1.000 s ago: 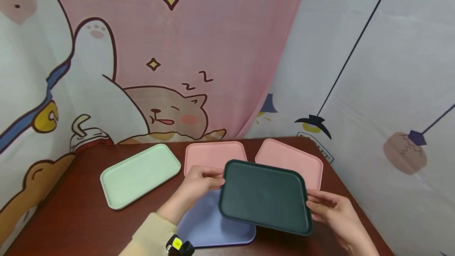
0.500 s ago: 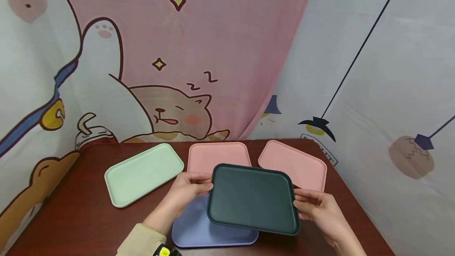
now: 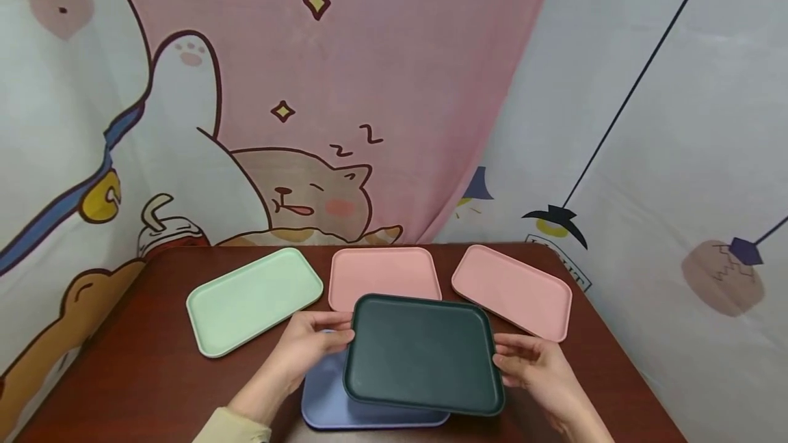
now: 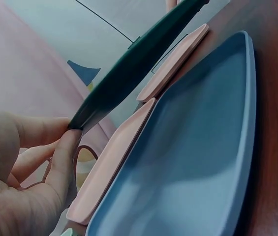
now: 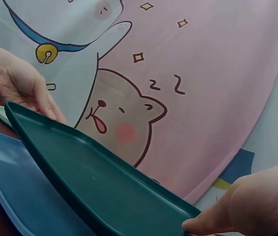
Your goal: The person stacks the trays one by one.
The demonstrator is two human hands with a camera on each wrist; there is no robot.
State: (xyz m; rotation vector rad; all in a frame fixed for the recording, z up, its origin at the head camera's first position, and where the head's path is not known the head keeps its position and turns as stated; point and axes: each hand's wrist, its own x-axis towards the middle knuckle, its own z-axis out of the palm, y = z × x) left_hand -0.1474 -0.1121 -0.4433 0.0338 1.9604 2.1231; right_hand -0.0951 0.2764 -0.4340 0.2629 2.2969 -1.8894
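Both hands hold a dark green rectangular tray in the air, one at each short side. My left hand pinches its left edge between thumb and fingers, as the left wrist view shows up close. At the opposite edge my right hand pinches the rim, thumb on the upper side. Beneath it a blue tray lies on the table, partly covered from the head view. The left wrist view shows a gap between the green tray and the blue tray.
On the brown table, a light green tray lies at the back left. One pink tray lies at the back middle, another pink tray slanted at the back right. A printed curtain hangs behind and at the sides.
Both hands have carried the dark green tray leftward and slightly down, so it covers more of the blue tray. The whole scene has shifted a little to the right in view.
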